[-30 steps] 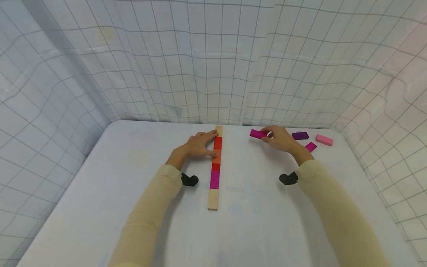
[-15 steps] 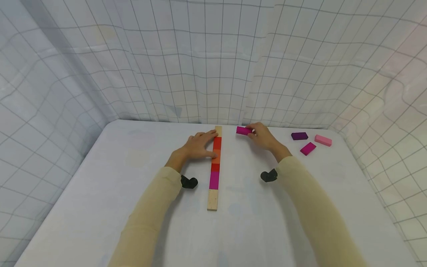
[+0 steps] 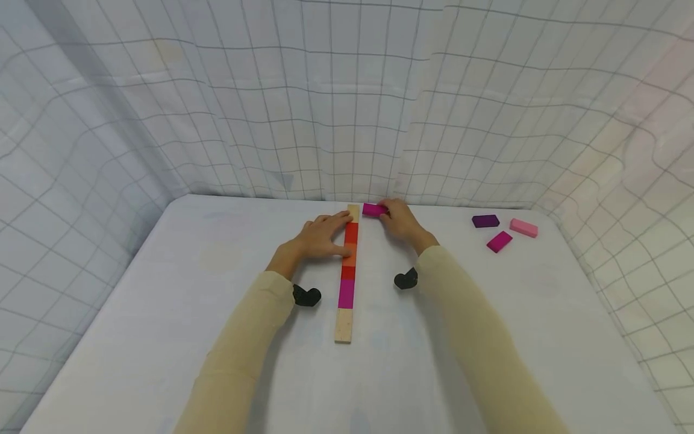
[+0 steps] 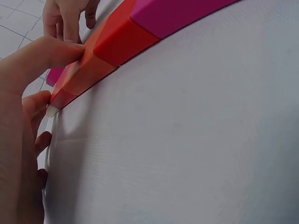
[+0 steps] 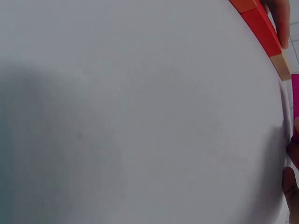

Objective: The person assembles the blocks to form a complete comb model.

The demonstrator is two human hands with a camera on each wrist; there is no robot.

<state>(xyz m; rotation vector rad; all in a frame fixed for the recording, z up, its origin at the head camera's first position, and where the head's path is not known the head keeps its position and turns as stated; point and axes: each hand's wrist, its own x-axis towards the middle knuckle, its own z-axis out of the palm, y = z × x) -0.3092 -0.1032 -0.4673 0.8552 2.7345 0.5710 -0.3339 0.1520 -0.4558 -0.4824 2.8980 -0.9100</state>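
Note:
A straight row of blocks runs away from the body: a wooden block (image 3: 344,326) nearest, then a magenta block (image 3: 346,294), a red one, an orange one (image 3: 349,255), another red block (image 3: 352,232) and a wooden one at the far end. My left hand (image 3: 320,237) rests on the row, thumb on the orange block and fingertips by the far wooden block. In my right hand (image 3: 402,220) a magenta block (image 3: 373,210) is pinched, just right of the row's far end. The right wrist view shows that held block (image 5: 295,95) apart from the wooden end block (image 5: 281,65).
On the right of the white table (image 3: 217,337) lie a dark purple block (image 3: 485,221), a pink block (image 3: 523,228) and a loose magenta block (image 3: 499,242). A grid-patterned white curtain (image 3: 363,108) hangs behind the far edge and at both sides.
My right hand has carried the pinched magenta block leftward from the loose blocks to beside the row's far end. My left hand has stayed on the row.

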